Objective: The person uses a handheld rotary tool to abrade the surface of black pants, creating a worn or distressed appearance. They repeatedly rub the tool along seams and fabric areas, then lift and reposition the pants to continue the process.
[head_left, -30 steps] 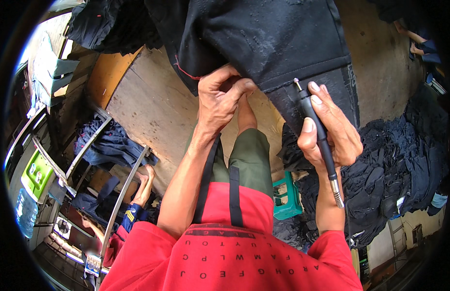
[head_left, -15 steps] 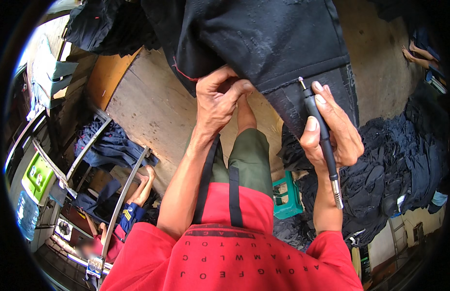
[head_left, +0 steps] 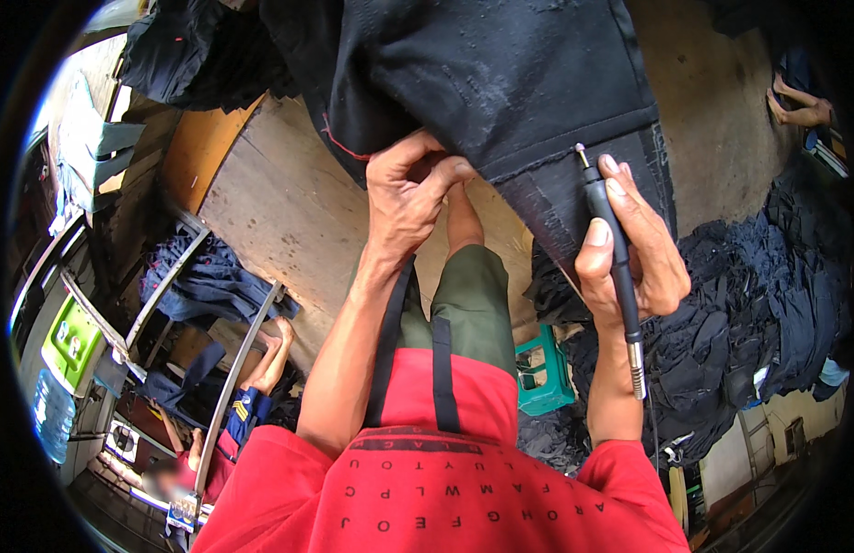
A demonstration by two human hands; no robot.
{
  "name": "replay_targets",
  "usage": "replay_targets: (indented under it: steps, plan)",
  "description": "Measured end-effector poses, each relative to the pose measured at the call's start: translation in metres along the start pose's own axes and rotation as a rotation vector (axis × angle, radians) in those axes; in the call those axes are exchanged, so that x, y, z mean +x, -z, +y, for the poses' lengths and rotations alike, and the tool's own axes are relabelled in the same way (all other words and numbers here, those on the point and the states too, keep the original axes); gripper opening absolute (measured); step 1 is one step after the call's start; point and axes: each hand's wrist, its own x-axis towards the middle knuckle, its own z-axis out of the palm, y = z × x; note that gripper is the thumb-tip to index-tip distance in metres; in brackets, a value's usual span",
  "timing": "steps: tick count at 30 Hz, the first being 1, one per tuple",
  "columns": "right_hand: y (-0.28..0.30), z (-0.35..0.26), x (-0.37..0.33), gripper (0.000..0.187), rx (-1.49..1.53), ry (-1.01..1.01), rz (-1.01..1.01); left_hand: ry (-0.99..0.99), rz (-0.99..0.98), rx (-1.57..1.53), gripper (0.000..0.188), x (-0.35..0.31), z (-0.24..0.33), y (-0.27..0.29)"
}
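A black denim garment [head_left: 528, 78] with pale worn marks spreads ahead of me over a dark flat board [head_left: 549, 198], whose lower part shows past the hem. My left hand [head_left: 410, 189] pinches the garment's edge close to a line of red thread [head_left: 339, 143]. In my right hand [head_left: 639, 244] is a black pen-shaped rotary grinder [head_left: 613, 244], held like a pencil. Its small pinkish tip [head_left: 580, 147] is at the hem, by the stitched seam; whether it touches the cloth I cannot tell.
Dark garments lie heaped [head_left: 722, 323] on the right, beside a green plastic stool [head_left: 543, 373]. Blue jeans [head_left: 206, 276] are piled at left near metal rails [head_left: 232, 396]. Another person [head_left: 247, 405] sits at lower left; another's feet [head_left: 800, 106] show at far right. A lime-green tray [head_left: 70, 341] stands far left.
The grinder's tip has shifted slightly to the right along the hem, and the tool stands a little more upright. My left hand and the garment have moved slightly left.
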Motion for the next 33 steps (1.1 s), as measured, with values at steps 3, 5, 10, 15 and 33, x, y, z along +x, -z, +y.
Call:
replay_targets:
  steps: [3,5,10,15,33]
  plan:
    - [-0.001,0.0005,0.0,0.034,0.003,-0.002,0.016,0.002,0.006,0.017,0.006,0.0,-0.0013,0.0004]
    - [-0.001,0.0006,-0.0006,0.034,0.002,-0.012,0.025,0.007,0.009,0.018,0.005,-0.0001,-0.002,0.0007]
    - [-0.0022,0.0017,-0.0019,0.033,-0.035,-0.037,0.053,-0.008,0.007,0.014,0.005,0.0006,-0.0031,0.0016]
    - [-0.002,0.0015,-0.0028,0.032,-0.051,-0.057,0.071,-0.001,0.007,0.008,0.006,0.0008,-0.0029,0.0016]
    - [0.0023,0.0028,-0.0062,0.033,-0.108,-0.123,0.07,0.005,-0.015,0.006,0.011,0.0016,-0.005,0.0031]
